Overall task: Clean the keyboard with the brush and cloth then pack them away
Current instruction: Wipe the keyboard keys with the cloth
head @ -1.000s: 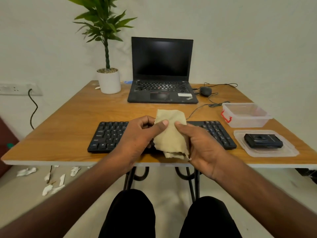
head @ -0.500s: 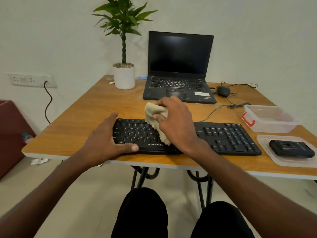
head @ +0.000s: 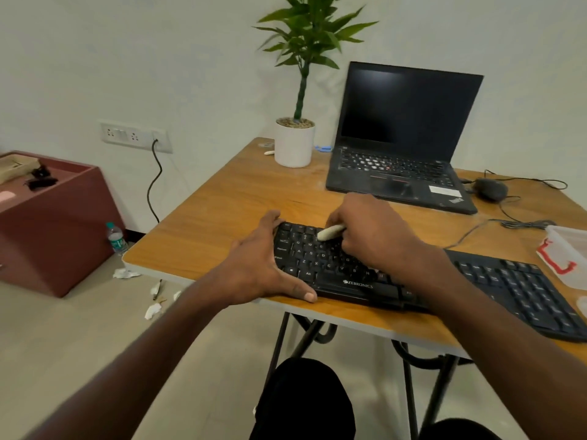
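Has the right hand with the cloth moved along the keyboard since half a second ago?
Yes. The right hand carried the cloth leftward along the keyboard, toward its left end.

Keyboard: was matt black plastic.
Cloth: was soft beige fabric.
Tabletop: was smooth wood-grain, slight sheen.
Box: was clear plastic.
Pot: was smooth white.

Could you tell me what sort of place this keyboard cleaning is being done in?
Probably a small home or office workspace: a wooden folding table against a plain wall holds an open laptop, a potted plant and the keyboard, with a wall socket nearby.
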`<state>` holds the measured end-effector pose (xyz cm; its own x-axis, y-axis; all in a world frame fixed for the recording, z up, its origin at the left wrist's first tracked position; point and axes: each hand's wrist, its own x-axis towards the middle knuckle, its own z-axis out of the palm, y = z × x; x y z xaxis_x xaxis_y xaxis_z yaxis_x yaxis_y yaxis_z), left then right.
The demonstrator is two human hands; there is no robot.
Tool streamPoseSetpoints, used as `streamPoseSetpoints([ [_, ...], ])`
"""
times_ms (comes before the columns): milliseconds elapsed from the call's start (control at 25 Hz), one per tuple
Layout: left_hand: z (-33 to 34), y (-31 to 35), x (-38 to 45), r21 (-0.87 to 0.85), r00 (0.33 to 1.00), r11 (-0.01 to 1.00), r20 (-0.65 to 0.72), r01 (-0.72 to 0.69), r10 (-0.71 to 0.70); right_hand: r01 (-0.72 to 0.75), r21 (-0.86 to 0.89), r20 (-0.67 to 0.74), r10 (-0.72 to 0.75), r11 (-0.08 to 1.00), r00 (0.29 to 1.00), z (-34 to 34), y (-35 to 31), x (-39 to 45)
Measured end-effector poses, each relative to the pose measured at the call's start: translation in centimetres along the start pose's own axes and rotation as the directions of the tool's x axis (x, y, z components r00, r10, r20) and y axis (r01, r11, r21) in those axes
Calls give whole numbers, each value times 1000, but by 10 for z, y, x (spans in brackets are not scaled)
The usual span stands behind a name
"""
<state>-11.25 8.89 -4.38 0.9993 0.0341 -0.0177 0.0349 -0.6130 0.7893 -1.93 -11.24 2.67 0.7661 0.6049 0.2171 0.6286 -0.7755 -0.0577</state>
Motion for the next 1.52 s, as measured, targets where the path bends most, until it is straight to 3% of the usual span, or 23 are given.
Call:
streamPoseSetpoints([
  [80, -1, -1, 1, -8, 1000, 1000, 12, 1, -1, -67, 99, -150, 81, 993, 985, 4, -5, 4],
  [160, -2, -1, 0, -19, 1000, 1000, 25, -3, 4, 44, 230, -131, -14, 972, 991, 10, -25, 3],
  [240, -4, -1, -1, -19, 999, 1000, 42, -12, 13, 175, 186, -40, -171, 967, 984, 19, -31, -2],
  [400, -4, 1, -1, -49, 999, 999, 36, -9, 11, -30, 133, -59, 38, 991, 998, 22, -17, 19],
  [560, -4, 1, -1, -53, 998, 998, 48, -29, 31, 119, 150, -43, -113, 982, 993, 33, -45, 20],
  [720, -3, 2, -1, -16, 999, 1000, 29, 19, -19, -17, 82, -119, 26, 997, 992, 34, -33, 28],
  [880, -2, 0, -1, -5, 999, 1000, 32, 19, -19, 97, 85, -94, -89, 992, 992, 37, -43, 26],
  [1000, -2, 2, -1, -15, 999, 1000, 44, 19, -19, 74, 32, -70, -72, 997, 995, 34, -41, 34],
  [1160, -2, 3, -2, -18, 999, 1000, 34, 24, -23, 226, -30, -26, -226, 974, 974, 27, -27, 22],
  [1320, -2, 6, -2, 19, 998, 999, 48, 29, -30, 70, -48, -69, -74, 996, 995, 20, -22, 24],
  [1440, -2, 5, -2, 14, 998, 999, 46, 47, -48, 144, -61, -59, -148, 988, 987, 33, -31, 15],
  [1520, -3, 7, -2, 38, 998, 999, 48, 32, -34, 75, -47, -63, -78, 996, 995, 28, -11, -2],
])
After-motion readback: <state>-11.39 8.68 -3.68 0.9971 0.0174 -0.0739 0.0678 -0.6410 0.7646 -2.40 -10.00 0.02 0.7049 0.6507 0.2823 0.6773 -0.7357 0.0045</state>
